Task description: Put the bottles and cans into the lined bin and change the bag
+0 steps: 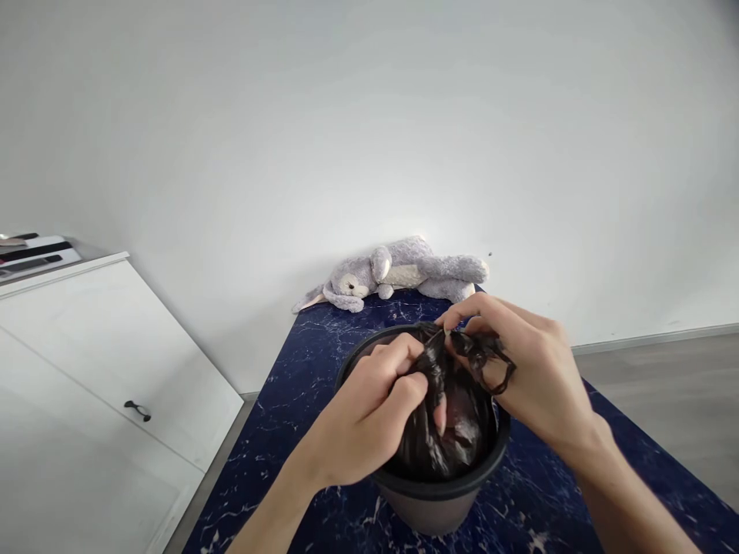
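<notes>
A black plastic bag (462,442) fills a round bin (430,508) with a dark rim, standing on a blue marbled table. My left hand (375,408) reaches over the bin's left side, its fingers closed on the gathered bag; one fingertip shows below the folds. At the right, my right hand (519,354) pinches the bag's twisted top between thumb and forefinger. A loose loop of the plastic hangs by its palm. Both hands meet above the bin's mouth. What lies inside the bag is hidden.
A grey plush bunny (398,273) lies on its side at the far end of the table (277,415), against the white wall. To the left stands a white cabinet (104,369) with a black handle and some items on top. Grey floor (663,408) shows at the right.
</notes>
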`<state>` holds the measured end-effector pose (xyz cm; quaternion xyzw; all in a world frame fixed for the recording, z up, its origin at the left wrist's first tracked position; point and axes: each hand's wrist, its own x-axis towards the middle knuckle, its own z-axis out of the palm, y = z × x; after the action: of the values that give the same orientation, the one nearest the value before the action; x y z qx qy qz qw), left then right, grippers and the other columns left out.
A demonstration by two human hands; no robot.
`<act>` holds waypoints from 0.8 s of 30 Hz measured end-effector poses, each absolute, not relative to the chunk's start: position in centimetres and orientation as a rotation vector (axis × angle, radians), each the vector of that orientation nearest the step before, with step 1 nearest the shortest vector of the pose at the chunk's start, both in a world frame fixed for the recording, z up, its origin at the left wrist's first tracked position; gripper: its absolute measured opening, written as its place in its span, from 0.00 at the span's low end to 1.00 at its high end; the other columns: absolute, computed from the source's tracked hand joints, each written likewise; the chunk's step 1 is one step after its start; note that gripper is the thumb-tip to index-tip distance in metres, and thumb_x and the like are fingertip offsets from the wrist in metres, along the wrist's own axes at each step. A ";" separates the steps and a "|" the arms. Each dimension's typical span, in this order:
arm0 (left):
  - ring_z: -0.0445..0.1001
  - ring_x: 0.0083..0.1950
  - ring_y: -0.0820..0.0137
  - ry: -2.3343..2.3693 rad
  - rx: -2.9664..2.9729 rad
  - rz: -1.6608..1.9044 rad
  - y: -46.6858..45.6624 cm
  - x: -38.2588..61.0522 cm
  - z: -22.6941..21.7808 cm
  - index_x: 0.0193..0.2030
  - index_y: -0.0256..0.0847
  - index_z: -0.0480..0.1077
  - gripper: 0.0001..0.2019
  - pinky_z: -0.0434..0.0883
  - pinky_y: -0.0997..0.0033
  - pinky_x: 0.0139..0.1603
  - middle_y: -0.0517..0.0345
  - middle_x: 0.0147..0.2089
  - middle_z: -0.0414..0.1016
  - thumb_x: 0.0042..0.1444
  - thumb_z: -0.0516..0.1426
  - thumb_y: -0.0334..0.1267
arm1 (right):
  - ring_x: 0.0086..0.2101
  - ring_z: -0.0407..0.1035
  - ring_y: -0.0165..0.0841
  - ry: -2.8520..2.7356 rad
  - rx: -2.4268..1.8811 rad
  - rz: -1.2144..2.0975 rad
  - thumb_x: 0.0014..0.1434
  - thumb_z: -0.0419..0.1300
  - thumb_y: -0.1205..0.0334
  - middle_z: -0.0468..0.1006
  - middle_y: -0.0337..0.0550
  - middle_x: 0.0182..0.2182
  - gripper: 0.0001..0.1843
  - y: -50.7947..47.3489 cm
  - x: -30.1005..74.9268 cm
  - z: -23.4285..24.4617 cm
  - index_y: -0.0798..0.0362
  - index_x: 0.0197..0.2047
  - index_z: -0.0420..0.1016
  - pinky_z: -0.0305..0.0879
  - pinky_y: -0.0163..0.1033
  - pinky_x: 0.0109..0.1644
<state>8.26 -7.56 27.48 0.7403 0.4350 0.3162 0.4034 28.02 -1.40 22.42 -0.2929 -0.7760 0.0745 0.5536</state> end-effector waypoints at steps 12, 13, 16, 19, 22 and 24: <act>0.76 0.39 0.66 1.251 1.872 1.011 -5.7 8.2 27.0 0.43 0.47 0.81 0.20 0.71 0.70 0.37 0.60 0.36 0.79 0.72 0.54 0.56 | 0.35 0.71 0.33 -1.864 -0.490 -0.030 0.66 0.56 0.77 0.72 0.44 0.42 0.12 -1.8 26.9 22.2 0.49 0.43 0.71 0.67 0.39 0.37; 0.76 0.37 0.67 1.289 1.882 1.026 -5.7 8.1 26.9 0.43 0.47 0.82 0.19 0.70 0.71 0.36 0.60 0.36 0.79 0.72 0.55 0.56 | 0.34 0.70 0.33 -1.897 -0.504 -0.047 0.67 0.57 0.75 0.72 0.43 0.39 0.10 -1.7 27.0 22.3 0.49 0.44 0.70 0.66 0.39 0.37; 0.77 0.38 0.67 1.405 1.931 1.087 -5.8 7.7 26.8 0.44 0.47 0.82 0.19 0.70 0.72 0.35 0.60 0.37 0.81 0.71 0.56 0.55 | 0.32 0.69 0.32 -2.029 -0.518 -0.002 0.72 0.59 0.67 0.73 0.38 0.34 0.05 -1.7 27.5 22.5 0.49 0.49 0.67 0.64 0.38 0.37; 0.78 0.36 0.67 1.537 2.034 1.147 -5.6 7.1 26.8 0.41 0.46 0.81 0.18 0.69 0.72 0.34 0.60 0.38 0.83 0.71 0.56 0.55 | 0.29 0.69 0.30 -2.135 -0.559 0.143 0.75 0.57 0.61 0.73 0.34 0.31 0.08 -1.9 28.2 22.7 0.47 0.54 0.64 0.62 0.35 0.34; 0.76 0.32 0.68 1.678 2.115 1.180 -5.1 6.0 26.5 0.37 0.45 0.80 0.19 0.68 0.72 0.33 0.59 0.35 0.83 0.71 0.56 0.54 | 0.25 0.65 0.27 -2.246 -0.610 0.278 0.75 0.56 0.60 0.73 0.32 0.31 0.07 -2.0 29.2 23.0 0.46 0.54 0.64 0.59 0.33 0.30; 0.73 0.28 0.69 1.760 2.116 1.190 -4.5 4.9 26.0 0.33 0.44 0.79 0.21 0.65 0.72 0.29 0.58 0.34 0.83 0.70 0.57 0.55 | 0.22 0.62 0.26 -2.316 -0.625 0.352 0.74 0.56 0.63 0.71 0.30 0.29 0.06 -2.0 29.8 23.3 0.46 0.52 0.64 0.57 0.33 0.28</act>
<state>4.93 -4.51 25.99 0.7039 0.5855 0.3958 0.0712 29.81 -1.97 23.28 -0.2415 -0.8945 0.1360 0.3507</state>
